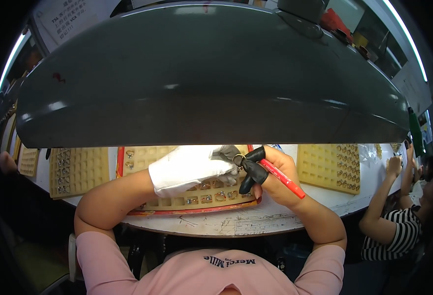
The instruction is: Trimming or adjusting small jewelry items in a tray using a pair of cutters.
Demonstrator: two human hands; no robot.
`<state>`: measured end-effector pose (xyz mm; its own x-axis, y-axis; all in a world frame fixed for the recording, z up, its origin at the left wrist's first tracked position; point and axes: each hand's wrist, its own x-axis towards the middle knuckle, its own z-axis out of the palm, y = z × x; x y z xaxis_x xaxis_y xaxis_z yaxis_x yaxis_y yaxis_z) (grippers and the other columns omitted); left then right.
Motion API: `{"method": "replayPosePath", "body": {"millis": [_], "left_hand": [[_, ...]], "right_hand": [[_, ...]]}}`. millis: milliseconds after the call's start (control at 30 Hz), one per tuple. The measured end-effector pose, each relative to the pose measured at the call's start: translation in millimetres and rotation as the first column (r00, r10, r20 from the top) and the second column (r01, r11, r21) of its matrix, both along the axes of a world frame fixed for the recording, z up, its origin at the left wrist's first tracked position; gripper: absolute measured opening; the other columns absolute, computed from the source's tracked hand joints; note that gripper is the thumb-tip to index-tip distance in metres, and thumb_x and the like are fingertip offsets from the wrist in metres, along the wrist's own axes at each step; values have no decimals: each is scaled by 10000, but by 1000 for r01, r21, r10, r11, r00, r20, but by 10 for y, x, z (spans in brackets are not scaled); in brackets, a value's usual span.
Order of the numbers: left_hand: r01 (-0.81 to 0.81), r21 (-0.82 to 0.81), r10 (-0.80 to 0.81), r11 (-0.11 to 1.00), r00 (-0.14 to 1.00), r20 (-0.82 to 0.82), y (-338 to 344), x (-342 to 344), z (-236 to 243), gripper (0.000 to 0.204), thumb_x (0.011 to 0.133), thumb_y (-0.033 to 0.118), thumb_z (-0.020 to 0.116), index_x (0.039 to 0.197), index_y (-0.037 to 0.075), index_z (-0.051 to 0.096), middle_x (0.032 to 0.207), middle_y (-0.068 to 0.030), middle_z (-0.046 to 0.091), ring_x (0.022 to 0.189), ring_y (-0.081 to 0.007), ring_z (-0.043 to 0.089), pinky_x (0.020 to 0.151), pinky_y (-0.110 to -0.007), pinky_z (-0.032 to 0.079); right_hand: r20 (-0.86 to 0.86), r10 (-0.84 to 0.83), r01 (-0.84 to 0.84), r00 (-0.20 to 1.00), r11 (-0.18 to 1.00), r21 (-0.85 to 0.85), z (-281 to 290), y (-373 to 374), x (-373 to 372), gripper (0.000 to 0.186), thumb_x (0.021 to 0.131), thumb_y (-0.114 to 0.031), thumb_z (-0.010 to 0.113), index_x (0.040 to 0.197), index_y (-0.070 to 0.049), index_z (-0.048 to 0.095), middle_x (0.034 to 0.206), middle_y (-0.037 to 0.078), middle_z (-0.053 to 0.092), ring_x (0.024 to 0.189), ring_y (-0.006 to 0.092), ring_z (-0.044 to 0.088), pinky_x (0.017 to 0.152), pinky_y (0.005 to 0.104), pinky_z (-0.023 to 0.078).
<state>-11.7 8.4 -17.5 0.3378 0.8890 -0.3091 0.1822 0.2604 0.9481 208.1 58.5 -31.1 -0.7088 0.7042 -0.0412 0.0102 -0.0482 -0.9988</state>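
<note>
My left hand [192, 169], in a white glove with grey fingertips, pinches a gold-coloured ring [238, 159] between its fingers. Black covers sit on several fingers of my right hand [278, 177], and these fingertips meet the ring from the other side. A red marker pen [283, 179] lies across my right hand, held between the fingers and angled down to the right. Beneath both hands is a beige ring tray [150, 155] with a red border. Several stone-set rings [206, 198] stand in its near slots; my left hand hides part of the tray.
A large dark grey lamp hood [206, 83] spans the space above my hands. More beige trays with rings lie at the left [91, 172] and right [314, 167]. A ruler strip [265, 224] runs along the near table edge. At the right sits a person in a striped sleeve [398, 233].
</note>
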Motion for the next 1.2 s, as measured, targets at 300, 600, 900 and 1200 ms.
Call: {"method": "replayPosePath", "body": {"millis": [300, 600, 900, 1200], "left_hand": [[-50, -6, 50, 999, 995, 91, -5, -17, -50, 404, 881, 348, 643, 1152, 49, 622, 1067, -88, 644, 972, -151, 605, 852, -295, 488], [-51, -114, 65, 992, 991, 120, -11, -6, 30, 438, 904, 372, 622, 1218, 66, 608, 1135, -75, 627, 1017, -139, 584, 881, -278, 477], [-54, 21, 56, 998, 990, -129, 22, 99, 125, 394, 912, 418, 598, 1060, 55, 641, 817, -34, 625, 670, -80, 573, 596, -225, 479], [9, -168, 22, 986, 982, 186, 26, 22, 95, 347, 923, 319, 605, 1094, 17, 619, 910, -74, 653, 778, -126, 643, 701, -254, 528]], "right_hand": [[-67, -77, 63, 995, 980, -191, -54, 11, -16, 94, 921, -80, 552, 975, -3, 551, 689, 53, 604, 464, 52, 527, 438, 180, 433], [-36, -63, 56, 997, 986, -159, -24, 6, -40, 106, 933, -107, 546, 959, -7, 565, 698, 47, 609, 471, 38, 525, 437, 169, 428], [-2, -35, 29, 999, 811, 584, -150, -17, -14, 171, 688, 28, 689, 826, -10, 595, 591, 67, 537, 494, 170, 522, 481, 273, 418], [-75, -189, 58, 979, -95, 994, -48, 196, -13, 157, 568, -102, 631, 598, -110, 478, 550, 31, 510, 511, 170, 537, 480, 284, 396]]}}
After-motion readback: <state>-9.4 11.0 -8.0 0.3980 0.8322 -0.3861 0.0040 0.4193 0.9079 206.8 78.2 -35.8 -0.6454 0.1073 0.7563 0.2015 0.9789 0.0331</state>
